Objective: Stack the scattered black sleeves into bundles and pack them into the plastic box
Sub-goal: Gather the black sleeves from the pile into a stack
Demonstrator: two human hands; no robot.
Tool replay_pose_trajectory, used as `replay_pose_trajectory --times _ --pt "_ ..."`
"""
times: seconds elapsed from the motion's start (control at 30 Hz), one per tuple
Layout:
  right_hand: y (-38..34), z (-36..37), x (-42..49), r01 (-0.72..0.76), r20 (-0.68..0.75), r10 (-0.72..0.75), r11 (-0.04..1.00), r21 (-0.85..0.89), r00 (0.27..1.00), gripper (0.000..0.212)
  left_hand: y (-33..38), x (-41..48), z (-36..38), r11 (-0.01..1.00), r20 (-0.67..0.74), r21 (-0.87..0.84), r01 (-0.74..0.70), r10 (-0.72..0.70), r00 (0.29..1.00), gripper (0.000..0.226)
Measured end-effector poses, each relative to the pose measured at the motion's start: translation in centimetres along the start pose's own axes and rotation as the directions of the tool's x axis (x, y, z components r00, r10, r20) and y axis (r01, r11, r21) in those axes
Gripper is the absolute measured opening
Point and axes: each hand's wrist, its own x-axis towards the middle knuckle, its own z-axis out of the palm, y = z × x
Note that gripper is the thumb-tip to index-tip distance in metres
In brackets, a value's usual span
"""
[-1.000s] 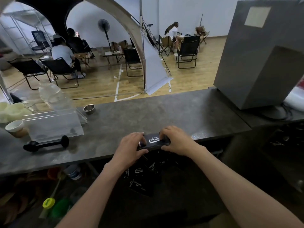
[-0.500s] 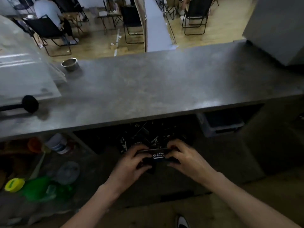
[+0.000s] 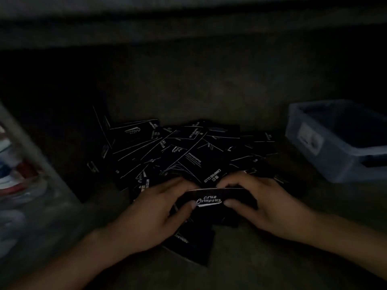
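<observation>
Two hands are clamped on a single bundle point(image 3: 211, 198) of black sleeves. The left hand point(image 3: 150, 214) is curled round its left end and the right hand point(image 3: 270, 206) round its right end, with the thumbs pressed on the near face beside the white "Club Camping" print. The bundle is held at the near edge of the pile point(image 3: 184, 151) of loose sleeves, which is spread over the dim shelf floor point(image 3: 240, 264) directly beyond the hands. The bundle's long axis is laid left to right, across the line of sight. The plastic box point(image 3: 335, 166) is set to the right of the hands and a little farther back. It is near the pile's right edge but apart from it, with its open top turned upward. What lies inside it cannot be told in the gloom. The right hand is judged the nearer to the box, so a sideways carry to the right is what packing would call for, with the bundle perhaps turned to suit the box. A blurred clear container point(image 3: 31, 185) is seen at the far left.
</observation>
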Motion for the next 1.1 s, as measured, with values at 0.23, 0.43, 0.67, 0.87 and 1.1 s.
replay_pose_trajectory --times 0.23,0.43,0.67,0.87,1.1 --pt "1.2 1.3 -0.8 0.077 -0.106 -0.078 0.997 -0.007 0.991 0.037 -0.5 0.0 1.3 0.997 -0.118 0.043 -0.058 0.062 0.991 0.018" --pt "0.1 0.7 -0.5 0.018 -0.056 -0.018 1.0 0.008 0.998 0.033 0.2 0.0 1.5 1.0 -0.201 -0.008 -0.025 0.023 0.979 0.035" --pt "-1.9 -7.3 2.4 -0.201 0.106 0.223 0.962 -0.185 0.969 0.032 3.7 0.9 -0.3 0.992 -0.107 -0.116 0.048 -0.06 0.992 0.022" --pt "2.3 -9.7 3.1 -0.521 0.155 0.726 0.609 -0.598 0.671 0.042 5.3 1.9 1.3 0.989 -0.01 -0.148 0.026 -0.028 1.0 0.016" --pt "4.1 -8.7 2.3 -0.563 0.138 0.731 0.619 -0.548 0.669 0.048 2.9 1.3 -0.4 0.989 -0.168 -0.134 0.058 -0.08 0.983 0.021"
